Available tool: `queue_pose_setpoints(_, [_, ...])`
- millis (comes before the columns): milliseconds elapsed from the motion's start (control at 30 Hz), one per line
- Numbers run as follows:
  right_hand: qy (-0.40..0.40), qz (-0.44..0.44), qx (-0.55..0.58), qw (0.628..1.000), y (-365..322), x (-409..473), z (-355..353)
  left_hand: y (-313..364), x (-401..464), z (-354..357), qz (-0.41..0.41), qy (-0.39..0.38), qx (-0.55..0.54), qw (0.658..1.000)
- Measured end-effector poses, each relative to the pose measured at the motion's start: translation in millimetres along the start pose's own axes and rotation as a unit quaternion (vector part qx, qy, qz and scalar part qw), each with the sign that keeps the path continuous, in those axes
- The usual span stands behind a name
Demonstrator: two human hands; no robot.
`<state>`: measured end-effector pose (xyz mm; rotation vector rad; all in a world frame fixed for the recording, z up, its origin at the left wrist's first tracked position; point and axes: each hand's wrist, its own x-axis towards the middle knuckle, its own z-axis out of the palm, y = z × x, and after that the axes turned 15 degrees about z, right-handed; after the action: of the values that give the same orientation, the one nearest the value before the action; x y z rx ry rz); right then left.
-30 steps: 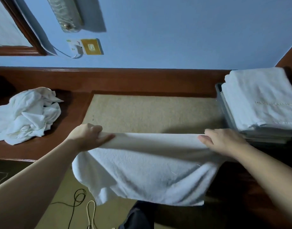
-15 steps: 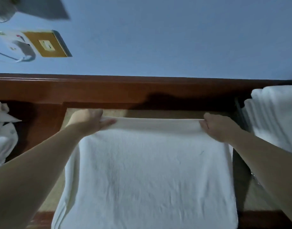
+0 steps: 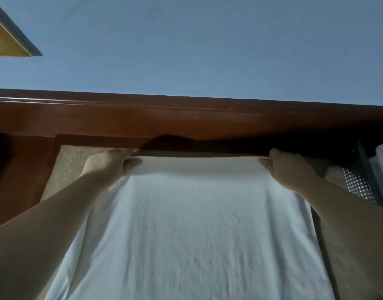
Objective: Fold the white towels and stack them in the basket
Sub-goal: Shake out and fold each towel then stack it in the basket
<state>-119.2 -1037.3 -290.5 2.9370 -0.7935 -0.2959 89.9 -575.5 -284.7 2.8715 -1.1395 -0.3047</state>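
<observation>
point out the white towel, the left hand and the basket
white towel (image 3: 195, 224), head view, middle of the spread cloth
left hand (image 3: 108, 164), head view, back of the hand
basket (image 3: 357, 184), head view, perforated side wall

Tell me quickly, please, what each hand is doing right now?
Left hand: grips the far left corner of the white towel.
Right hand: grips the far right corner of the same towel.

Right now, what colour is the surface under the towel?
Beige mat, framed by reddish-brown wood; head view.
</observation>
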Motion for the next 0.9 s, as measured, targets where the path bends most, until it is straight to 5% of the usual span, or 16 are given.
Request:
queue_pose_setpoints(67, [0.042, 0.002, -0.032, 0.999, -4, 17, 2, -6, 17, 6, 0.018, 0.055, 0.038, 0.998])
queue_pose_setpoints(233, [-0.005, 0.121, -0.035, 0.992, -4, 30, 14, -18, 41, 34, 0.082, 0.153, 0.097, 0.980])
queue_pose_setpoints(400, [0.069, 0.163, -0.021, 0.984, 2, 31, 32, -15, 63, 41, 0.042, 0.177, 0.112, 0.977])
queue_pose_setpoints(600, [0.058, 0.264, 0.044, 0.962, -7, 40, 29, -8, 68, 54, -0.026, 0.198, 0.103, 0.974])
queue_pose_setpoints(800, [0.052, 0.427, 0.186, 0.883, -13, 18, 8, -1, 60, 38, -0.082, 0.149, 0.094, 0.981])
queue_pose_setpoints(900, [0.130, 0.317, 0.238, 0.909, -22, -19, 12, -7, 47, 20, -0.177, 0.027, 0.041, 0.983])
